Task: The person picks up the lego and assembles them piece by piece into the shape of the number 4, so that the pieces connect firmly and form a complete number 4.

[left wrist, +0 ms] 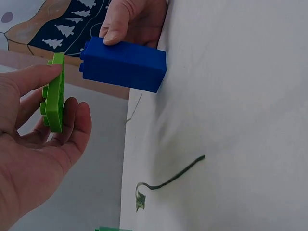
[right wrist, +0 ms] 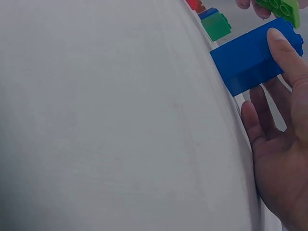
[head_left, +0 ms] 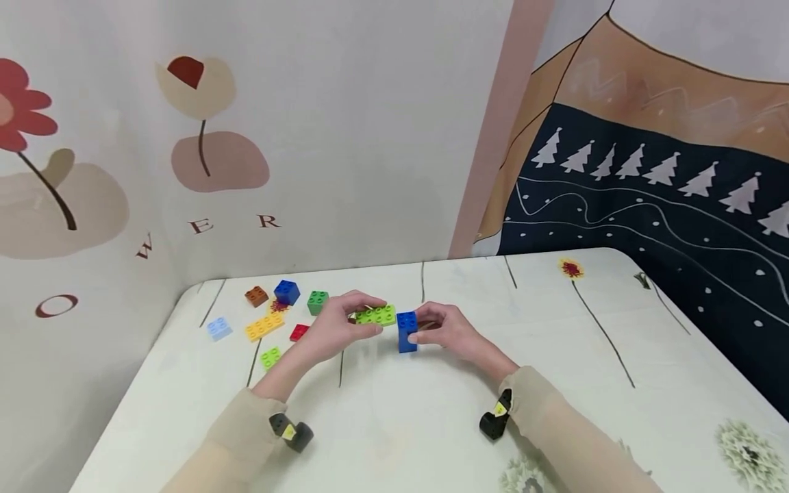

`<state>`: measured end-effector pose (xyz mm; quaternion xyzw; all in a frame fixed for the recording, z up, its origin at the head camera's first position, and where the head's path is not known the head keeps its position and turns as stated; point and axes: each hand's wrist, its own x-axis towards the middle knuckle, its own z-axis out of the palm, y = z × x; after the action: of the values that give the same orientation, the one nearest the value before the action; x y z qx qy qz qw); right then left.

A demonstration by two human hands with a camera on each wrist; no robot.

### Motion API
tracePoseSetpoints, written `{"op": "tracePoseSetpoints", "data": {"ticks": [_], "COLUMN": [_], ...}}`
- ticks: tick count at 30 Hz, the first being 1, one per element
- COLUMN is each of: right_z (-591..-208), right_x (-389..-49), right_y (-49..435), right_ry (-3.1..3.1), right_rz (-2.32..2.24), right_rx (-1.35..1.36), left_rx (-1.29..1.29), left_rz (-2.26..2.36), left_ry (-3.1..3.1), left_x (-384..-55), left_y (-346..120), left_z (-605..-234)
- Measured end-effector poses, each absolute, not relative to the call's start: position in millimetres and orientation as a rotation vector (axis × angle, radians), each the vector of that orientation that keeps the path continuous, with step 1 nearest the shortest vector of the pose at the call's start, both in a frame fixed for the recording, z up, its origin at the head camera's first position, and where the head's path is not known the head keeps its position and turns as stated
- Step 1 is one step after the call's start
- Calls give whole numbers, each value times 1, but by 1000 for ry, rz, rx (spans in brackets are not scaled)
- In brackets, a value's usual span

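Note:
Between thumb and fingers, my left hand (head_left: pixel 333 329) pinches a flat lime-green building brick (head_left: pixel 377 315) above the table. Its studs face up in the head view, and its hollow underside (right wrist: pixel 280 6) shows in the right wrist view. My right hand (head_left: pixel 455 333) grips an upright blue brick stack (head_left: pixel 407 333) with thumb and fingers. A seam across the stack (right wrist: pixel 255 55) shows two blue bricks joined. In the left wrist view the lime brick (left wrist: pixel 56 94) is apart from the studded top of the blue stack (left wrist: pixel 124 65).
Loose bricks lie at the table's left: brown (head_left: pixel 256 296), blue (head_left: pixel 286 292), green (head_left: pixel 317 302), yellow (head_left: pixel 265 326), light blue (head_left: pixel 218 328), red (head_left: pixel 298 333) and lime (head_left: pixel 270 357). A printed cloth covers the table (head_left: pixel 382 438); patterned curtains (head_left: pixel 370 137) hang behind.

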<state>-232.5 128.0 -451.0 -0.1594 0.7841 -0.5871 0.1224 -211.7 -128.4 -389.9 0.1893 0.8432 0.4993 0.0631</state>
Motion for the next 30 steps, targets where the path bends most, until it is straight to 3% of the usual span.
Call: {"op": "tracePoseSetpoints", "data": {"ticks": [30], "right_z": [-454], "right_x": [-233], "right_y": [128], "right_ry": [2264], "right_rz": [-1768], "right_rx": [-526], "left_rx": [631], "left_rz": [1493], "left_ry": [2515], "left_x": [-220], "left_y": [-102], "left_z": [-397]}}
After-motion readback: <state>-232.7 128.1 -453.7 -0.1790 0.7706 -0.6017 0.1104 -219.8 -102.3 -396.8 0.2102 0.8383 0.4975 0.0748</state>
